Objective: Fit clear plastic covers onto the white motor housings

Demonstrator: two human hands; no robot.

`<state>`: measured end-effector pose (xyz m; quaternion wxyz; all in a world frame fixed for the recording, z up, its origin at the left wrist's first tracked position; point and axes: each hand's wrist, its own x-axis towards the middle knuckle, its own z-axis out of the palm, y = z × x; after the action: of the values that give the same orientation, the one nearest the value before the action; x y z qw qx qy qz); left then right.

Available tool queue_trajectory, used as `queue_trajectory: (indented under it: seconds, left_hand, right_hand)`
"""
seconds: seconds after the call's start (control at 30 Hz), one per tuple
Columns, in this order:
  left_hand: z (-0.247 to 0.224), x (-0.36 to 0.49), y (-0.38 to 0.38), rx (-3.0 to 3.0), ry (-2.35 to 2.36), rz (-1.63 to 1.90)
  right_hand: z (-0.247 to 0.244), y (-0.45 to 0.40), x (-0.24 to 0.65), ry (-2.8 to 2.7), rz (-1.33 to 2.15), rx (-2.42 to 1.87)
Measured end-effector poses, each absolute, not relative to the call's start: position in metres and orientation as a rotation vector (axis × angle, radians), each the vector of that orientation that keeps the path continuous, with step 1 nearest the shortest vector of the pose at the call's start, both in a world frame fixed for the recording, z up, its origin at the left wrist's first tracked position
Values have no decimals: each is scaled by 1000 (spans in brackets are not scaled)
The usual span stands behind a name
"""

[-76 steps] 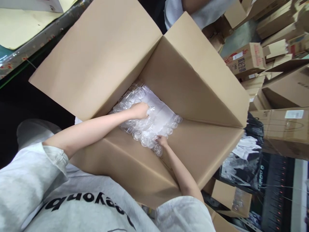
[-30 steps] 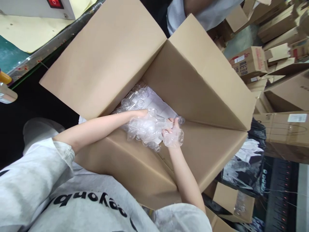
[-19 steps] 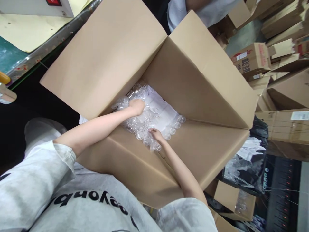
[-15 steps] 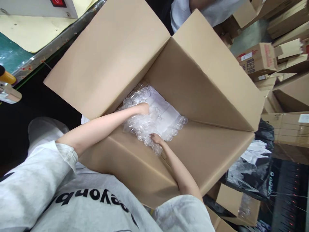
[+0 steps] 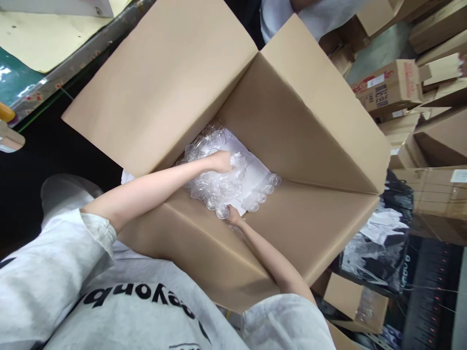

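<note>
Deep in a large open cardboard box (image 5: 292, 114), both my hands are among crinkled clear plastic wrapping (image 5: 215, 185). My left hand (image 5: 221, 161) is closed on a bunched part of it, which sticks out past the fingers. My right hand (image 5: 234, 215) is at the near corner, its fingers curled against a round clear plastic piece (image 5: 222, 211); its grip is partly hidden. More round clear pieces (image 5: 260, 198) line the right edge, and others (image 5: 193, 151) lie at the left. Under them is a white sheet (image 5: 251, 167).
Tall box flaps (image 5: 164, 73) stand open around my arms. A table (image 5: 32, 36) is at the upper left. Another person's sleeve (image 5: 272, 19) shows beyond the box. Cartons (image 5: 392, 87) and a black plastic bag (image 5: 396, 262) are on the right.
My left hand has shifted slightly right, pulling the bunched plastic along. My right hand has moved a little down, beside the round clear pieces at the near corner.
</note>
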<state>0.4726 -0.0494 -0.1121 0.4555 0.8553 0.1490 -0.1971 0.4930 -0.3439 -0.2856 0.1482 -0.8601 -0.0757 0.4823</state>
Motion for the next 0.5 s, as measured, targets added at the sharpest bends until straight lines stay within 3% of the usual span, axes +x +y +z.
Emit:
queue_trajectory:
  seconds: [0.5]
  left_hand:
    - [-119,468,-51,2197,252,-638]
  right_hand:
    - [-275,-329,483,30,1136,-2524]
